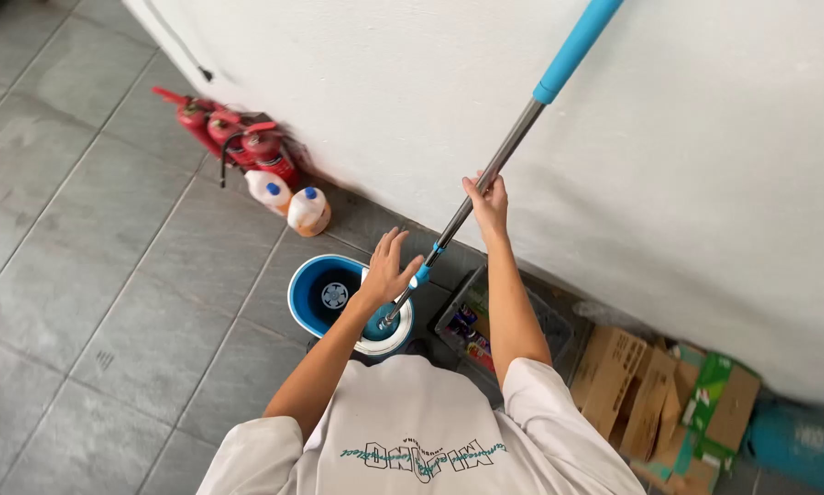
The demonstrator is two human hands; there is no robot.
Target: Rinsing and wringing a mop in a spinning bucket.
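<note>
We're looking straight down over our white shirt (421, 431) onto grey floor tiles (91, 302) with dark grout lines, and a white wall (687, 183) runs across the top of the view. Right below us sits the blue spin bucket (325, 293), round, with a white rim on its nearer basket, standing on the tiles close to the wall. The mop pole (485, 179) rises from that basket at a slant, bare steel low down, bright blue sleeve at the far top end. Our left hand (386, 268) hovers over the lower pole with fingers spread wide, palm down, gripping nothing we can see. Our right hand (488, 203) is wrapped around the steel shaft higher up. To the right, a dark crate (472, 321) and flattened cardboard boxes (650, 394). Farther off by the wall, two white jugs (288, 202) with blue caps, then red fire extinguishers (233, 137).
</note>
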